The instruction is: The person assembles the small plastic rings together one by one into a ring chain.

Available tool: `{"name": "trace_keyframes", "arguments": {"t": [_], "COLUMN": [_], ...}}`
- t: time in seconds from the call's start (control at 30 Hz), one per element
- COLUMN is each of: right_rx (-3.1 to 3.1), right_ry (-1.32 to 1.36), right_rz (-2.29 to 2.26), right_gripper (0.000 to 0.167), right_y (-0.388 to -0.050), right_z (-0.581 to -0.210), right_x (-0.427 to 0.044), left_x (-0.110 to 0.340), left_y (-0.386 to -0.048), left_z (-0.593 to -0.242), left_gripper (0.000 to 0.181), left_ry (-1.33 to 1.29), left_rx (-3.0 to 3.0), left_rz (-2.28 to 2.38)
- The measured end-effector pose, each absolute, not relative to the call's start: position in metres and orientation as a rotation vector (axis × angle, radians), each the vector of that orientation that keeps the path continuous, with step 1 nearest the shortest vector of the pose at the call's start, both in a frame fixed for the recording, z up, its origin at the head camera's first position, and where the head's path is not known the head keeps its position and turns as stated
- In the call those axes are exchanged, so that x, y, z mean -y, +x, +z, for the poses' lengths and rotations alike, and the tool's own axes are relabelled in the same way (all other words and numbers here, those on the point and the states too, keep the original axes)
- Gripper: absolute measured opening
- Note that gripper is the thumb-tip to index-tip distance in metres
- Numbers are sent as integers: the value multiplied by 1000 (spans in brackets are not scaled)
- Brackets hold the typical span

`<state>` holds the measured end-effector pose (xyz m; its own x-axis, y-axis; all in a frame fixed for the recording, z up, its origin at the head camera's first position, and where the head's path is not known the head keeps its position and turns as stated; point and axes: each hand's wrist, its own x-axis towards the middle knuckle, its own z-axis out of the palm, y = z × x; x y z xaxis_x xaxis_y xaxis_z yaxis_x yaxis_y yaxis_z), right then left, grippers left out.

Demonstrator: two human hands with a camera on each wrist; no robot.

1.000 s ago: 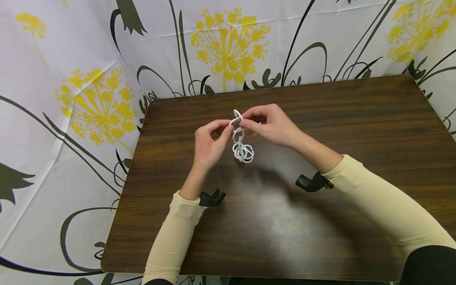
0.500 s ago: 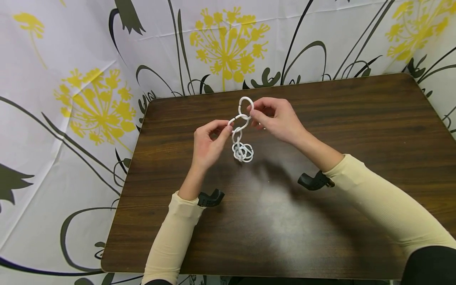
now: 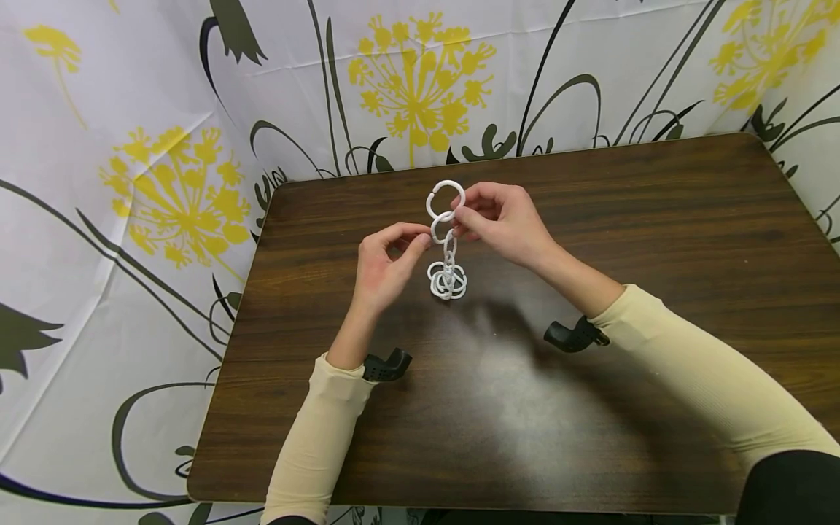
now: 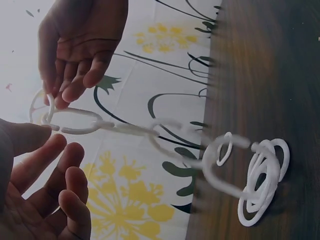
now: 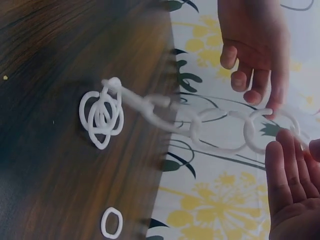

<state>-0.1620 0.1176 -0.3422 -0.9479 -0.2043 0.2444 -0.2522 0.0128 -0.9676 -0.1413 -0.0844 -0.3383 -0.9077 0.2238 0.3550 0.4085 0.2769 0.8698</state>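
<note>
A chain of white plastic C-shaped links hangs upright between the hands in the head view. My right hand [image 3: 508, 222] pinches the top link [image 3: 448, 183], whose small gap faces upper left. At the link below it, my left hand [image 3: 386, 264] pinches the left edge with thumb and index fingertip. Its other fingers are loosely bent in the left wrist view. Further links run down to a heap of white links [image 3: 448, 286] lying on the table. In the right wrist view the right hand [image 5: 295, 200] keeps its other fingers extended, and its pinch is partly out of frame.
The brown wood-grain table [image 3: 492, 423] meets a flower-printed cloth [image 3: 420, 95] along its back and left sides. One loose white link [image 5: 111, 222] lies apart from the heap, behind the right hand. Black wrist mounts [image 3: 387, 364] stick out under both forearms.
The right hand lifted the top link upward, then brought it slightly left. The chain straightened into a more vertical line above the heap. The left hand stayed nearly in place.
</note>
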Motion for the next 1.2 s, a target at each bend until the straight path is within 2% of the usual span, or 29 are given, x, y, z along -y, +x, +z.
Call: {"name": "trace_keyframes", "arguments": {"t": [0.4, 0.67, 1.2], "right_rx": [2205, 2271, 2496], "right_ry": [486, 494, 542], "right_rz": [2339, 2378, 2120], "right_gripper": [18, 19, 21], "right_y": [-161, -161, -169], "right_z": [-347, -349, -359], "right_x": [-117, -119, -133], "left_x": [80, 84, 79], "left_y": [-146, -164, -146], "left_z": [-335, -366, -340], "left_gripper": [17, 14, 13], "left_ry": [-569, -595, -556], "left_rx": [2278, 2197, 2164], "left_rz": [-1828, -1900, -1949]}}
